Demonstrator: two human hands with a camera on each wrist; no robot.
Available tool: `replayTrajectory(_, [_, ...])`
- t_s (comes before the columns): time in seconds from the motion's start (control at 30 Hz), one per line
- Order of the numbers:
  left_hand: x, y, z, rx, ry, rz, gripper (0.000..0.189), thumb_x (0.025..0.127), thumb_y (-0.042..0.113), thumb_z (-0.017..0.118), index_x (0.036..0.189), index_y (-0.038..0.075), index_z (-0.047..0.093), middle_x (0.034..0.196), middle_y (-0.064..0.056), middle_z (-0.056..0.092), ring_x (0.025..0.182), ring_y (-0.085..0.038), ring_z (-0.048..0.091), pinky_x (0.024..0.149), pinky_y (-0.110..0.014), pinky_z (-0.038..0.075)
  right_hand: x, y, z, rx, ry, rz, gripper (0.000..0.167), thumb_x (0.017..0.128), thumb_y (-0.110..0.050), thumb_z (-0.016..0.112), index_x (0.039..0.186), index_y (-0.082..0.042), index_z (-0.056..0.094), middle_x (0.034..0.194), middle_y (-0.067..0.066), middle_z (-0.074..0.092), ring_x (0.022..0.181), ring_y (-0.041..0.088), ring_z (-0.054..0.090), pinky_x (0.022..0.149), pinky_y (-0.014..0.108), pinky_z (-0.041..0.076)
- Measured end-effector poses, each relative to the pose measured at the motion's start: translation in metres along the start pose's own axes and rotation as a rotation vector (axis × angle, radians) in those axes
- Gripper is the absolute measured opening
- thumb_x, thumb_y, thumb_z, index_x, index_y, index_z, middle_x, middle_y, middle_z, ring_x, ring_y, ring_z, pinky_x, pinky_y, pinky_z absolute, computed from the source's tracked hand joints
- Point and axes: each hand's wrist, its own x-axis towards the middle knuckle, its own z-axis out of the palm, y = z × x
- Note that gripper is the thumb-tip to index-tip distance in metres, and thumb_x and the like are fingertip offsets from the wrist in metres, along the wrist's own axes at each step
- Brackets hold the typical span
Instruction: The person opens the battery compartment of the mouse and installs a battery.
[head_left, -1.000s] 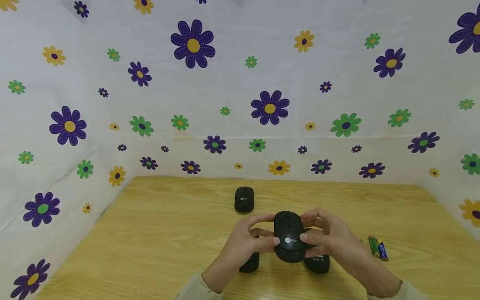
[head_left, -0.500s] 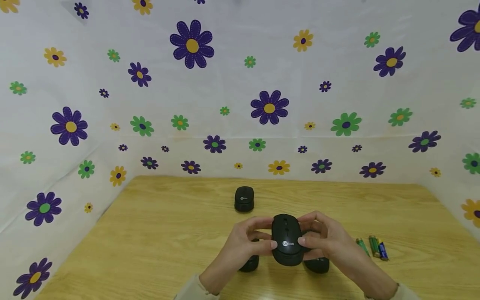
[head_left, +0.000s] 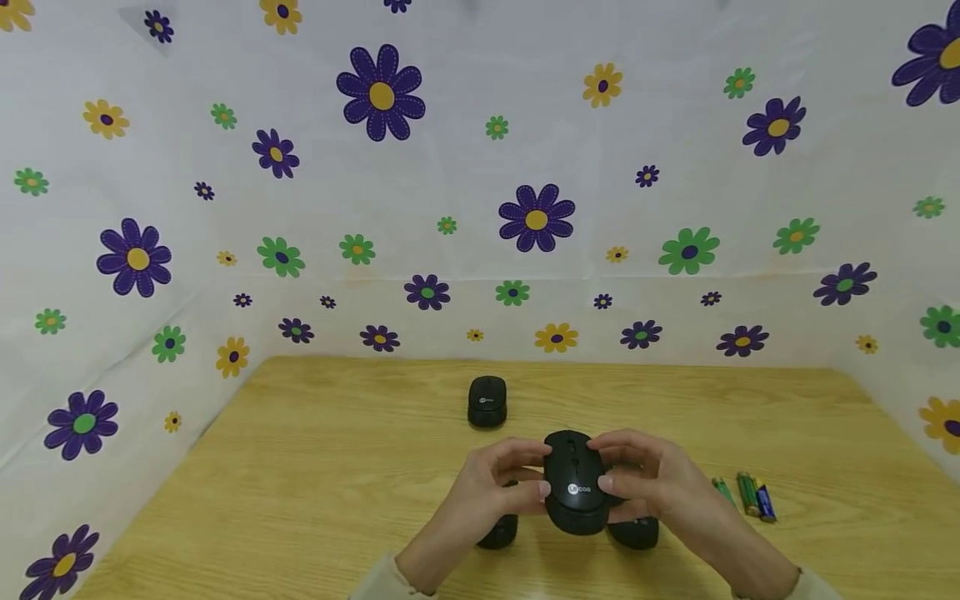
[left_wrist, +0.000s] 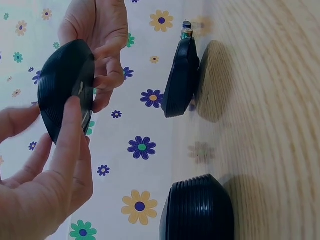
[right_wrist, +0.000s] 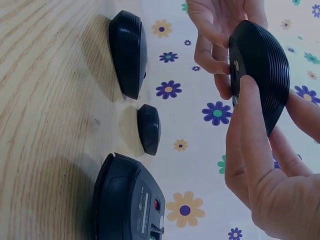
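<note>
Head view: a far mouse (head_left: 487,404) stands beyond the hands; batteries (head_left: 747,494) lie rightward. Left hand (head_left: 493,492) and right hand (head_left: 660,481), pinching the raised Lecoo mouse (head_left: 576,475), partly mask the near-left mouse (head_left: 499,532) and near-right mouse (head_left: 636,535). Long axis: fore-and-aft, scroll-wheel end away from the person.

Left wrist view: Lecoo mouse clear of the table (left_wrist: 280,125).

Right wrist view: near-right mouse upturned, label exposed.

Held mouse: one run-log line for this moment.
left hand: holds mouse; right hand: holds same mouse; mouse: raised above table; other mice, batteries: on table
</note>
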Motion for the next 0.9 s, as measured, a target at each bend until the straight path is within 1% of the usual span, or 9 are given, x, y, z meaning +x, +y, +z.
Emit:
replayTrajectory(0.07, [-0.0005, 0.0003, -0.0005, -0.009, -0.003, -0.004, 0.040, 0.092, -0.005, 0.064, 0.132, -0.004, 0.061, 0.123, -0.015, 0.065, 0.104, -0.023, 0.066, 0.088, -0.045, 0.060, -0.0001, -0.0005, 0.0001, -0.005, -0.004, -0.001, 0.042, 0.099, -0.005, 0.064, 0.138, 0.006, 0.053, 0.125, 0.015, 0.060, 0.105, 0.027, 0.066, 0.082, 0.050, 0.061])
replayTrajectory(0.13, [-0.0003, 0.0008, -0.0005, 0.001, -0.003, 0.002, 0.041, 0.091, -0.010, 0.063, 0.132, -0.004, 0.062, 0.122, -0.015, 0.066, 0.103, -0.023, 0.067, 0.087, -0.044, 0.060, -0.0004, -0.0013, -0.0001, -0.012, -0.009, -0.011, 0.042, 0.101, -0.004, 0.060, 0.140, 0.008, 0.050, 0.126, 0.016, 0.060, 0.107, 0.026, 0.065, 0.081, 0.049, 0.062])
replayTrajectory(0.2, [0.0005, 0.0010, -0.0002, 0.034, 0.000, 0.015, 0.044, 0.089, -0.013, 0.065, 0.131, -0.001, 0.063, 0.121, -0.013, 0.067, 0.102, -0.023, 0.067, 0.086, -0.040, 0.061, -0.0006, -0.0020, -0.0005, -0.018, -0.016, -0.023, 0.043, 0.102, -0.002, 0.057, 0.141, 0.010, 0.048, 0.128, 0.016, 0.059, 0.107, 0.025, 0.065, 0.081, 0.046, 0.062])
replayTrajectory(0.3, [0.0016, 0.0005, 0.0005, 0.062, 0.000, 0.037, 0.046, 0.087, -0.012, 0.071, 0.130, 0.000, 0.064, 0.120, -0.012, 0.067, 0.102, -0.024, 0.068, 0.085, -0.036, 0.060, -0.0011, -0.0018, -0.0009, -0.018, -0.047, -0.034, 0.048, 0.098, 0.006, 0.055, 0.144, 0.011, 0.044, 0.128, 0.017, 0.059, 0.106, 0.024, 0.066, 0.081, 0.043, 0.062])
replayTrajectory(0.5, [0.0019, -0.0018, 0.0021, 0.061, 0.014, 0.046, 0.047, 0.084, -0.013, 0.074, 0.128, -0.001, 0.065, 0.115, -0.010, 0.068, 0.098, -0.024, 0.069, 0.084, -0.035, 0.059, -0.0012, 0.0018, -0.0010, 0.009, -0.087, -0.026, 0.061, 0.088, 0.011, 0.059, 0.147, 0.008, 0.043, 0.127, 0.013, 0.061, 0.104, 0.023, 0.068, 0.082, 0.039, 0.061])
replayTrajectory(0.6, [0.0019, -0.0024, 0.0028, 0.018, -0.011, 0.029, 0.046, 0.085, -0.015, 0.070, 0.129, -0.003, 0.064, 0.112, -0.011, 0.068, 0.097, -0.024, 0.070, 0.083, -0.041, 0.061, -0.0023, 0.0028, -0.0012, 0.018, -0.078, -0.020, 0.061, 0.088, 0.010, 0.063, 0.146, 0.007, 0.045, 0.125, 0.011, 0.062, 0.103, 0.022, 0.068, 0.083, 0.037, 0.061])
replayTrajectory(0.73, [0.0012, -0.0021, 0.0020, -0.048, -0.052, -0.008, 0.047, 0.088, -0.014, 0.065, 0.133, -0.003, 0.060, 0.109, -0.012, 0.067, 0.095, -0.025, 0.071, 0.081, -0.046, 0.062, -0.0030, 0.0014, -0.0001, 0.005, -0.077, -0.022, 0.063, 0.089, 0.007, 0.069, 0.146, 0.010, 0.044, 0.123, 0.012, 0.064, 0.104, 0.022, 0.068, 0.085, 0.039, 0.061])
replayTrajectory(0.83, [0.0009, -0.0022, 0.0011, -0.027, -0.058, -0.026, 0.044, 0.090, -0.009, 0.066, 0.133, -0.001, 0.059, 0.102, -0.010, 0.066, 0.090, -0.023, 0.070, 0.074, -0.043, 0.063, -0.0034, -0.0008, 0.0016, -0.024, -0.088, -0.007, 0.063, 0.091, 0.004, 0.069, 0.146, 0.012, 0.040, 0.120, 0.013, 0.065, 0.101, 0.025, 0.069, 0.083, 0.043, 0.062])
replayTrajectory(0.9, [0.0003, -0.0030, 0.0012, 0.015, -0.048, -0.027, 0.042, 0.092, -0.004, 0.067, 0.132, 0.001, 0.060, 0.096, -0.007, 0.063, 0.083, -0.020, 0.068, 0.069, -0.039, 0.064, -0.0039, -0.0018, 0.0033, -0.050, -0.108, 0.004, 0.059, 0.093, 0.002, 0.067, 0.144, 0.014, 0.041, 0.116, 0.015, 0.066, 0.096, 0.026, 0.069, 0.079, 0.044, 0.063])
